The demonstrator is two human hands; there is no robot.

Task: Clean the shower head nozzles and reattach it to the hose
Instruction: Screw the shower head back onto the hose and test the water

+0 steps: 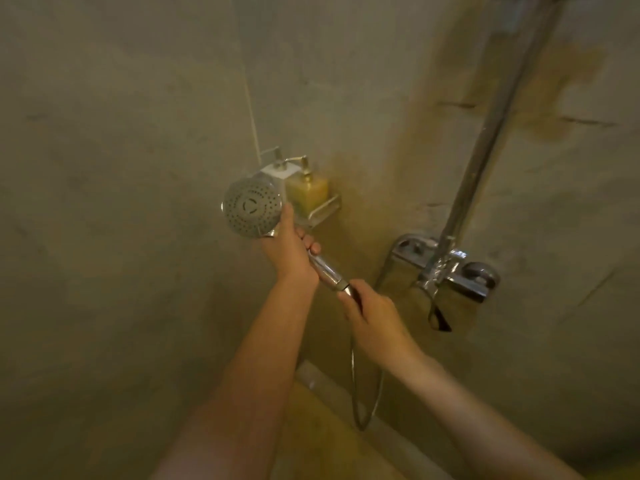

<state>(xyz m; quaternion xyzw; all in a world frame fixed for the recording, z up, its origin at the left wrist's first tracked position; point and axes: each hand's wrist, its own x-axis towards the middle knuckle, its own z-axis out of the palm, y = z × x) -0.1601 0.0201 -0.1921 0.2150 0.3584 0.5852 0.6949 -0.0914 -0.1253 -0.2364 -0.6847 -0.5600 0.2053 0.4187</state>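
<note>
The grey shower wall point(138, 168) fills the view, stained brown-yellow in the corner. Against it runs the chrome riser pipe point(485, 150), down to the mixer valve point(450, 268) fixed at its foot. To the left, a small wall shelf point(325, 209) carries a yellow soap dispenser point(308, 194) beside a white one point(277, 171).

The shower head point(251, 207) is held up in front of that shelf, its round nozzle face turned toward the viewer and its handle slanting down to the right. The left hand point(289, 249) is wrapped round the upper handle just below the face, thumb lying along the rim. The right hand point(372, 315) is closed round the nut point(349, 289) where the hose point(360, 393) meets the handle's lower end; from there the hose drops in a loop near the floor and rises again toward the valve.

The step in hand appears to be working the threaded joint, though whether the nut is being tightened or loosened cannot be told. To do it well, the left hand should keep the handle motionless while only the right fingers turn the nut. The two parts should stay in one straight line so the threads are not crossed. Hand pressure seems enough. The hose should hang slack, so it does not twist with the nut.
</note>
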